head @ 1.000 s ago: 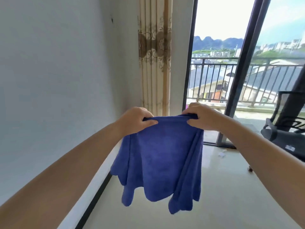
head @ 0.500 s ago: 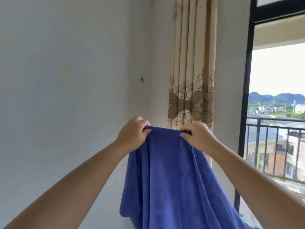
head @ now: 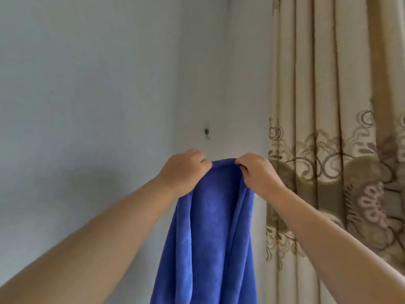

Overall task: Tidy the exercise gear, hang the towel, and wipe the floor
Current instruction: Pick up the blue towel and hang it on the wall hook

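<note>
Towel (head: 210, 233): one, plain deep blue, soft short-pile cloth with no pattern or trim in sight. Held up in front of the wall (head: 87, 84) near the room corner, top edge gathered into a short arched span between the two hands. Below that it hangs in long vertical folds, the side edges rolled inward, and runs out of view at the bottom. No stains or tears can be made out.

Left hand (head: 183, 170): fingers curled tight over the towel's top edge at its left end, pinching the cloth.

Right hand (head: 257, 172): fingers curled over the top edge at its right end, gripping the cloth; close to the left hand, not touching it.

Hook (head: 206, 133): small, dark green, on a pale backing fixed to the wall, just above the hands and apart from the towel; bare.

Curtain (head: 333, 128): beige, pleated, brown scroll-and-flower band, hanging to the right of the towel.
</note>
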A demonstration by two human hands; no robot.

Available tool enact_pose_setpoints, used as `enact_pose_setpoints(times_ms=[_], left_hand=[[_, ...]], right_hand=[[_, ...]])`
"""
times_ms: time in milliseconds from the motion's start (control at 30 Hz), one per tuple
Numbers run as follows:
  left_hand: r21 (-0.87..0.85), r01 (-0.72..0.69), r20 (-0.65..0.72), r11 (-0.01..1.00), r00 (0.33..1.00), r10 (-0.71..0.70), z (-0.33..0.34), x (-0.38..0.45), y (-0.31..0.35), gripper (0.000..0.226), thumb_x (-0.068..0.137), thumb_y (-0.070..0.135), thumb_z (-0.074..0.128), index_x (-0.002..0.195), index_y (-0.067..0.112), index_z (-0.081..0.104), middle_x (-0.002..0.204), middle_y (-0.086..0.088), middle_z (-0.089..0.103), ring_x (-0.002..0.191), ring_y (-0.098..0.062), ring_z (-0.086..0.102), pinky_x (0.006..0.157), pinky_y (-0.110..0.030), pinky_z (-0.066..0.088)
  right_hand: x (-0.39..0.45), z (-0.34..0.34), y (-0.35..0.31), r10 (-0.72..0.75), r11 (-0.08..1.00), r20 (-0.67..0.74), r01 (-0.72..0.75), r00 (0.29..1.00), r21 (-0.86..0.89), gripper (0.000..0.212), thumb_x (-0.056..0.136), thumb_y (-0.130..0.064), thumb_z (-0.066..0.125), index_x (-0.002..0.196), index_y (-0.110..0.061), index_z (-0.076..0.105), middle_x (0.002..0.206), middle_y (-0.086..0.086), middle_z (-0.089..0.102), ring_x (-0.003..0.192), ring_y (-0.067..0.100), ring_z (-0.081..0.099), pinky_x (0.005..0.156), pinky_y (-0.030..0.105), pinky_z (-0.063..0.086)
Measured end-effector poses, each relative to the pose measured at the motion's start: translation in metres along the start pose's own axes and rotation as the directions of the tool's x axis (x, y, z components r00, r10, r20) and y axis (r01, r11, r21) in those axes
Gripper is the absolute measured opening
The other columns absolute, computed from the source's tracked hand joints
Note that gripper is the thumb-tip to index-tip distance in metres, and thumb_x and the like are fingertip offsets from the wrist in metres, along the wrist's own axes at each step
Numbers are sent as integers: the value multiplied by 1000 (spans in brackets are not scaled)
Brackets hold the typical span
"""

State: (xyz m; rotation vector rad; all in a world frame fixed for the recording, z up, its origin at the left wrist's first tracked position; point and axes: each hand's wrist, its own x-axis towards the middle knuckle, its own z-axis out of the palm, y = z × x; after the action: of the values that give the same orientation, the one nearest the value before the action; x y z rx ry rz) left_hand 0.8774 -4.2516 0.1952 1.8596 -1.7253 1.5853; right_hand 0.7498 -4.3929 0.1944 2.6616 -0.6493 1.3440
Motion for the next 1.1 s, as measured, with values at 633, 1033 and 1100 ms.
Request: enact_pose_setpoints(times_ms=[633, 1033, 1100], left_hand=[[475, 317, 194, 821, 872, -449, 257, 213, -101, 27, 91, -7, 38, 111, -1, 55, 123, -13, 45, 118, -28, 39, 71, -25, 32], [162, 585, 258, 795, 752, -606, 233, 86, -22, 36, 91, 3, 39, 123, 1, 54, 125, -15, 54, 116, -32, 47, 92, -39, 43], [324, 604, 331, 728, 649, -686, 209, 10, -5, 32, 91, 7, 43, 121, 2, 53, 124, -15, 54, 118, -31, 46, 93, -37, 39]], right_hand=[[318, 209, 131, -171, 952, -151, 202, 974, 231, 35, 86, 8, 37, 110, 3, 62, 107, 22, 56, 97, 33, 53, 68, 27, 37], [175, 254, 99, -304, 938, -346, 343, 888, 57, 29, 74, -5, 43, 88, 8, 65, 104, 32, 63, 98, 49, 61, 84, 61, 45], [116, 269, 60, -409, 885, -233, 446, 882, 131, 37, 75, -16, 39, 82, 7, 67, 101, 29, 66, 96, 47, 64, 83, 62, 45]])
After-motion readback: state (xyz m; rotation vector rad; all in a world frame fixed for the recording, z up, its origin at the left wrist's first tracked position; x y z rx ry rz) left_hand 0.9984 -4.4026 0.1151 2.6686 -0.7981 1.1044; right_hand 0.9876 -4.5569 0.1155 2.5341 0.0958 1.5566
